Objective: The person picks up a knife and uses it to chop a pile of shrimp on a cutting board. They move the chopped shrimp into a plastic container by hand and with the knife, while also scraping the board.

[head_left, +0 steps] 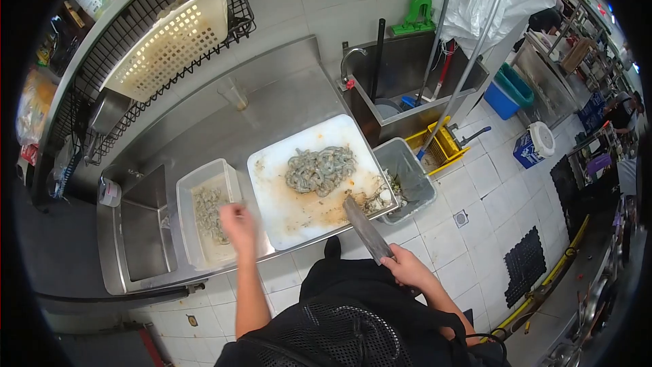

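Note:
My right hand (406,266) grips the handle of a broad-bladed kitchen knife (367,230). Its tip reaches over the near right edge of a white cutting board (278,163). A heap of raw, peeled-looking shrimp (320,170) lies on the board, with brown juice and bits around it. Pale scraps (382,198) sit by the board's right corner. My left hand (238,228), slightly blurred, hovers at the right wall of a clear plastic tub (187,212). Its fingers look curled together; whatever they hold is too small to make out. More shrimp (209,211) sit in cloudy liquid inside that tub.
A grey bin (420,194) with scraps stands under the board's right side. Left of the tub is a sink basin (146,231). A mop sink (421,98) and yellow wringer (445,146) are at right. Above hangs a wire rack (241,10) holding a perforated basket (173,44).

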Action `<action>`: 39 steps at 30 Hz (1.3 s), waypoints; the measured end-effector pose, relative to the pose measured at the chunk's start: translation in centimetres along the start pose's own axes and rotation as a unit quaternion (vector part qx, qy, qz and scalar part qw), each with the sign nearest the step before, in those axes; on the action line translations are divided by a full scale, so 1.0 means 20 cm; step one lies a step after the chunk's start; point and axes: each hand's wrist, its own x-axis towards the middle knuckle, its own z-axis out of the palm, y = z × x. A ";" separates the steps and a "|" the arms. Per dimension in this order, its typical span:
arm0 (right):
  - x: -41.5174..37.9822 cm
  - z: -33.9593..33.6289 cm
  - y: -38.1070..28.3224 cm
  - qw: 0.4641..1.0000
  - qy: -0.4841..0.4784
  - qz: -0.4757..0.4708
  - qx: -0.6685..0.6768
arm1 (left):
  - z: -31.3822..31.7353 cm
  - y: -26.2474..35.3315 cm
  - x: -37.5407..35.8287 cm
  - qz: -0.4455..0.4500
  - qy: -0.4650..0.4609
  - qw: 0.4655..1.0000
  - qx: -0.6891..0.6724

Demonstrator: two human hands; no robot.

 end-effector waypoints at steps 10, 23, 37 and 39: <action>0.04 0.02 0.02 1.000 -0.006 0.008 -0.023 | 0.50 0.41 0.06 0.058 -0.219 0.973 -0.050; 0.07 0.09 0.17 0.994 0.056 -0.072 -0.059 | 0.62 0.44 0.09 -0.066 -0.300 0.937 -0.164; 0.11 0.04 0.07 0.998 -0.031 -0.023 0.054 | 0.60 0.42 -0.37 0.006 -0.301 0.947 -0.115; 0.16 0.05 0.07 0.997 -0.045 -0.021 0.060 | 0.60 0.43 -0.41 0.046 -0.291 0.952 -0.078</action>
